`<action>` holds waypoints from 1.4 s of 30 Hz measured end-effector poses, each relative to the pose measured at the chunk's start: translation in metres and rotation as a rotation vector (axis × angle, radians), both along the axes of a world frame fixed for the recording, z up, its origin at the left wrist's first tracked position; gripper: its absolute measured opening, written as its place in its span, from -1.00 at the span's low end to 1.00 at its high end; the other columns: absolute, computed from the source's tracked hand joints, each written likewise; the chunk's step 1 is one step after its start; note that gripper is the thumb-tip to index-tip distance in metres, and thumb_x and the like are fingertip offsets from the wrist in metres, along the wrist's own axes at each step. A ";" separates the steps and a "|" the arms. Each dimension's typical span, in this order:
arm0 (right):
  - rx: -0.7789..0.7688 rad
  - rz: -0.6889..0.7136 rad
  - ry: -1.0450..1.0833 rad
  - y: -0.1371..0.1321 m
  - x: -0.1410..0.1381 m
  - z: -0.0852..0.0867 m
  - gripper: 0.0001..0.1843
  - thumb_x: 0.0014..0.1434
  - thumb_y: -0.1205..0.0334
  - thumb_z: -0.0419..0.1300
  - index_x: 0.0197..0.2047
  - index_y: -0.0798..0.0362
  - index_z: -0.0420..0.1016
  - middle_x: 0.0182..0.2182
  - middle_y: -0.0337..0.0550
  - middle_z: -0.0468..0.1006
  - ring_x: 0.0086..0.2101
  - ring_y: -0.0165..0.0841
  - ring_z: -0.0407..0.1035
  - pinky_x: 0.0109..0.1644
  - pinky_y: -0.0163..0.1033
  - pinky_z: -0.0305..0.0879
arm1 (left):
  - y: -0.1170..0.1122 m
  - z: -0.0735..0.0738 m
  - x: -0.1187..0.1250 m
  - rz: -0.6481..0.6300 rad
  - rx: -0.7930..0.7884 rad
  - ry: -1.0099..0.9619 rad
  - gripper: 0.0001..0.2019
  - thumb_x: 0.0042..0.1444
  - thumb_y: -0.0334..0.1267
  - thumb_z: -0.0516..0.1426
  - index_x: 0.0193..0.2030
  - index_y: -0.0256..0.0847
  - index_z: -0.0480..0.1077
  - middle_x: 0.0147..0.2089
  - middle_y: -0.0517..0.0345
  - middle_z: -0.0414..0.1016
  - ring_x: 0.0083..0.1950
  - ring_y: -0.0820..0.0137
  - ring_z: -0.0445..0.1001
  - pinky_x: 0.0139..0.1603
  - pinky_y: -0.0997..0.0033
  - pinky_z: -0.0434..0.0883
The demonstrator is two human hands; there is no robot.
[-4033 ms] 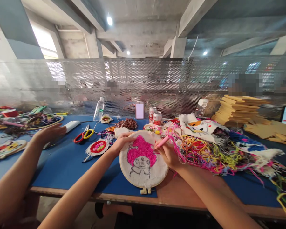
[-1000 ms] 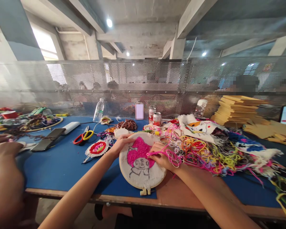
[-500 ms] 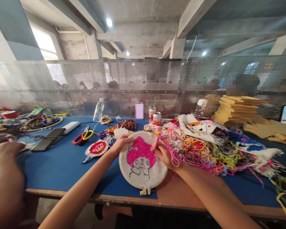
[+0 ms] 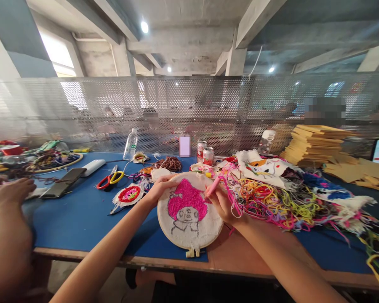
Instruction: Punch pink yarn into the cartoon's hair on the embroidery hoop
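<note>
Being pinched at its far-left rim by the closed left hand point(image 4: 159, 191), the embroidery hoop point(image 4: 188, 219) is held over the tabletop point(image 4: 82, 227), between both hands. A pink tool point(image 4: 214, 185) is gripped in the curled right hand point(image 4: 223, 203). Beyond the left hand, the green label point(image 4: 133, 146) on a bottle point(image 4: 130, 144) cannot be read; illegible print is carried by two cans point(image 4: 208, 156) beyond the right.

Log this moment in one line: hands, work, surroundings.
left hand: grips upper-left edge of hooped cloth; right hand: holds pink tool, pink yarn beside it; cloth: partly stitched pink; nearby: scissors, yarn pile
</note>
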State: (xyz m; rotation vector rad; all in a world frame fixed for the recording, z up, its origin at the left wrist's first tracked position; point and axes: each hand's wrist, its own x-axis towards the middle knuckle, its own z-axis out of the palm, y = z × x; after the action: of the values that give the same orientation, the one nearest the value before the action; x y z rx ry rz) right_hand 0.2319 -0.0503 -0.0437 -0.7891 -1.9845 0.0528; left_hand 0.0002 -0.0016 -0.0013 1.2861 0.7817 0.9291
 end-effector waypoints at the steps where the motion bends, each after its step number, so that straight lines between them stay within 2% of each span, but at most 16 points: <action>1: -0.022 0.021 0.015 0.001 0.000 -0.001 -0.78 0.32 0.18 -0.13 -0.19 0.02 0.29 -0.33 -0.09 0.44 -0.35 -0.34 0.39 -0.23 -0.20 0.40 | 0.000 0.000 0.000 -0.005 0.001 -0.002 -0.56 -0.16 -0.30 0.25 -0.05 -0.28 0.46 -0.48 0.20 0.50 -0.55 0.49 0.39 -0.54 0.58 0.26; 5: -0.071 0.063 0.039 0.002 0.000 -0.001 -0.78 0.32 0.18 -0.15 -0.19 0.03 0.27 -0.33 -0.10 0.43 -0.37 -0.35 0.38 -0.24 -0.19 0.39 | -0.001 0.002 0.001 -0.010 0.001 -0.008 -0.56 -0.17 -0.31 0.25 -0.05 -0.28 0.46 -0.48 0.19 0.50 -0.55 0.48 0.38 -0.54 0.56 0.26; 11: -0.007 -0.036 -0.041 -0.002 -0.001 0.005 -0.78 0.31 0.17 -0.13 -0.23 0.02 0.30 -0.35 -0.12 0.44 -0.34 -0.32 0.38 -0.21 -0.15 0.36 | -0.002 0.003 0.001 -0.005 0.013 0.005 -0.61 -0.17 -0.32 0.24 -0.11 -0.29 0.48 -0.46 0.18 0.51 -0.53 0.48 0.38 -0.53 0.56 0.25; 17: 0.009 -0.051 -0.048 -0.003 -0.002 0.007 -0.75 0.31 0.14 -0.13 -0.24 0.01 0.31 -0.38 -0.12 0.44 -0.35 -0.32 0.37 -0.24 -0.18 0.36 | 0.000 0.002 0.001 -0.019 0.011 0.003 -0.62 -0.16 -0.32 0.23 -0.11 -0.29 0.48 -0.46 0.19 0.50 -0.53 0.49 0.38 -0.52 0.56 0.24; 24: -0.013 -0.023 -0.076 -0.005 -0.005 0.015 -0.77 0.29 0.16 -0.09 -0.27 0.01 0.34 -0.37 -0.12 0.46 -0.28 -0.28 0.38 -0.17 -0.13 0.35 | 0.001 0.000 0.000 -0.014 0.015 0.007 -0.57 -0.17 -0.31 0.24 -0.06 -0.26 0.46 -0.45 0.19 0.50 -0.53 0.48 0.38 -0.52 0.55 0.23; 29: -0.052 0.036 -0.108 -0.001 -0.006 0.011 -0.77 0.27 0.18 -0.05 -0.33 0.01 0.37 -0.46 -0.18 0.44 -0.39 -0.34 0.37 -0.26 -0.20 0.35 | -0.001 0.001 0.000 0.012 0.000 0.027 -0.57 -0.17 -0.30 0.24 -0.08 -0.28 0.47 -0.52 0.20 0.48 -0.57 0.48 0.36 -0.55 0.54 0.21; 35: 0.031 0.100 -0.219 0.004 -0.005 0.008 -0.86 0.22 0.23 0.05 -0.28 0.01 0.43 -0.45 -0.19 0.44 -0.36 -0.37 0.35 -0.24 -0.22 0.32 | -0.001 0.000 0.001 0.008 -0.015 0.000 -0.54 -0.19 -0.31 0.25 -0.05 -0.31 0.45 -0.53 0.19 0.47 -0.58 0.49 0.35 -0.56 0.55 0.22; 42: 0.090 0.072 -0.217 0.006 -0.005 0.009 -0.86 0.22 0.22 0.06 -0.25 -0.02 0.44 -0.39 -0.16 0.48 -0.32 -0.34 0.37 -0.20 -0.19 0.33 | -0.002 0.002 0.001 0.010 0.012 -0.010 -0.60 -0.18 -0.33 0.24 -0.10 -0.30 0.47 -0.48 0.18 0.49 -0.55 0.48 0.38 -0.54 0.57 0.25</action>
State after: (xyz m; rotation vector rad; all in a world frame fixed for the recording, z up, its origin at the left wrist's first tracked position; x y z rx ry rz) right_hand 0.2264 -0.0443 -0.0348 -0.6886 -2.2038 -0.0828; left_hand 0.0012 -0.0032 0.0007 1.2882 0.7764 0.9485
